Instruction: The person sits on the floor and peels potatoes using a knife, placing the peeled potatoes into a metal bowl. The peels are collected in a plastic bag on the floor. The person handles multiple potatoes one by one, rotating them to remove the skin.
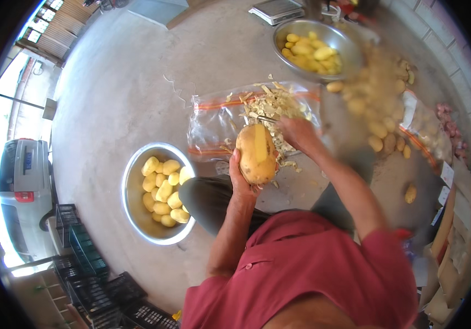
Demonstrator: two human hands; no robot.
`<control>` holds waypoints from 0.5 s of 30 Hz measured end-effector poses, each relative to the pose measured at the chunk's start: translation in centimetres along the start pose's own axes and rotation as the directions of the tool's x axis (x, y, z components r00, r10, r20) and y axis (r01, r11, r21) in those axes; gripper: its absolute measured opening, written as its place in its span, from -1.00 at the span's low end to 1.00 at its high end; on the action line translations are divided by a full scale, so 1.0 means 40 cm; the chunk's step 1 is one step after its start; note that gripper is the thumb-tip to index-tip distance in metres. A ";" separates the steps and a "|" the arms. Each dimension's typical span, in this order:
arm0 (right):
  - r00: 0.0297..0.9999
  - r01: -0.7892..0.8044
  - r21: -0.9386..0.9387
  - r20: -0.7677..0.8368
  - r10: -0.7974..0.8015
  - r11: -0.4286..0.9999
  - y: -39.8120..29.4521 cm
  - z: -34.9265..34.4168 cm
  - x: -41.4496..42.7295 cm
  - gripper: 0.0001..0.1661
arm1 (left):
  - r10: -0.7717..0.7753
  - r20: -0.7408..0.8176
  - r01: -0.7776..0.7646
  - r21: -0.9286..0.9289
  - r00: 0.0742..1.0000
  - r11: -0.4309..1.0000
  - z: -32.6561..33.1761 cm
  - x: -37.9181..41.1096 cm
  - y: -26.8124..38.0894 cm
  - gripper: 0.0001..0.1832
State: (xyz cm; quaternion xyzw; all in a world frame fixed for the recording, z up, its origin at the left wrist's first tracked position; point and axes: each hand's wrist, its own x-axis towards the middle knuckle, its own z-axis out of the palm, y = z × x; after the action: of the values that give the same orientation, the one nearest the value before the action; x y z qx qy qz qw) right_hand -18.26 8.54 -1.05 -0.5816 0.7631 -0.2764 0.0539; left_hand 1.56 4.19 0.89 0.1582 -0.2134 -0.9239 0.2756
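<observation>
A large, mostly unpeeled potato (250, 158) rests in my left hand (241, 177), with one pale peeled strip down its upper face. My right hand (300, 132) grips a metal peeler (266, 119), whose head is just above the potato's far end and apart from the peeled strip's lower part. Below both hands, a clear plastic sheet (215, 123) with orange stripes lies on the floor, bearing a heap of potato peelings (274, 105). Beside my left knee stands a steel bowl (130, 209) holding several peeled potatoes (164, 190).
Another steel bowl (278, 53) with peeled potatoes stands at the far right, near a platform scale (277, 11). Unpeeled potatoes (378, 129) lie loose on the right, partly blurred. Plastic crates (87, 249) are stacked at lower left; cardboard (445, 263) stands at right.
</observation>
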 end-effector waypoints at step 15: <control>0.994 -0.055 0.058 -0.096 0.060 0.997 0.004 0.067 0.004 -0.71 | 0.074 -0.006 -0.074 -0.115 0.997 0.991 0.006 -0.016 0.018 -0.25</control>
State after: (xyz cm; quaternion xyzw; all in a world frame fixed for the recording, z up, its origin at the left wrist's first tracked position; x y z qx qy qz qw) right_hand -17.38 7.44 -3.37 -0.5434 0.7734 -0.3239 0.0404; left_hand 2.30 4.09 1.57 0.1346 -0.1653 -0.9236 0.3186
